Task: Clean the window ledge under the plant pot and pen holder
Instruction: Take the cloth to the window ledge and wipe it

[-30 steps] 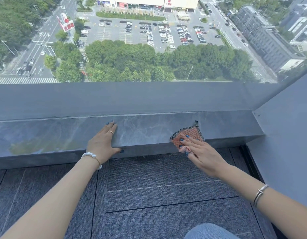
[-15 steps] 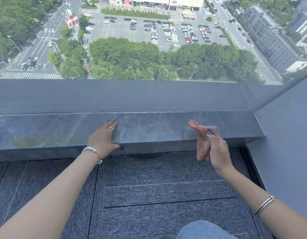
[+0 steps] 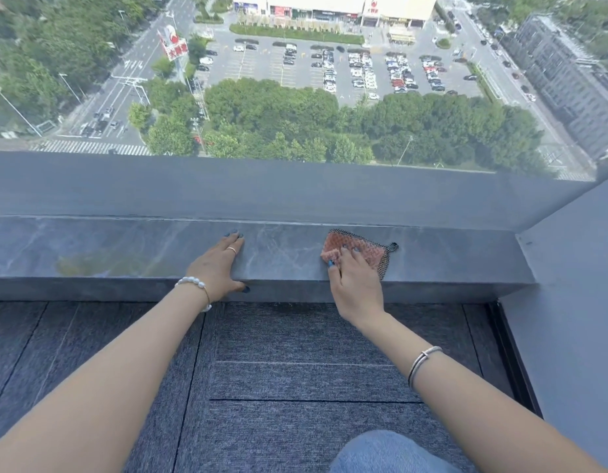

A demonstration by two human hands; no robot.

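The grey marble window ledge (image 3: 108, 254) runs across the view below the glass. A pink cloth with a dark mesh edge (image 3: 367, 250) lies flat on the ledge, right of centre. My right hand (image 3: 355, 285) presses on its near left part, fingers spread over it. My left hand (image 3: 217, 268) rests flat on the ledge to the left of the cloth, thumb hooked under the front edge. No plant pot or pen holder is in view.
A grey wall (image 3: 575, 302) closes the ledge's right end. The window glass (image 3: 295, 97) rises behind the ledge above a grey frame (image 3: 261, 189). Dark carpet tiles (image 3: 295, 370) cover the floor below, and my denim-clad knee (image 3: 391, 452) shows at the bottom.
My right hand had lifted the cloth bunched up off the ledge's front edge. It has now laid it flat on the ledge top again, further back. The left hand stayed put.
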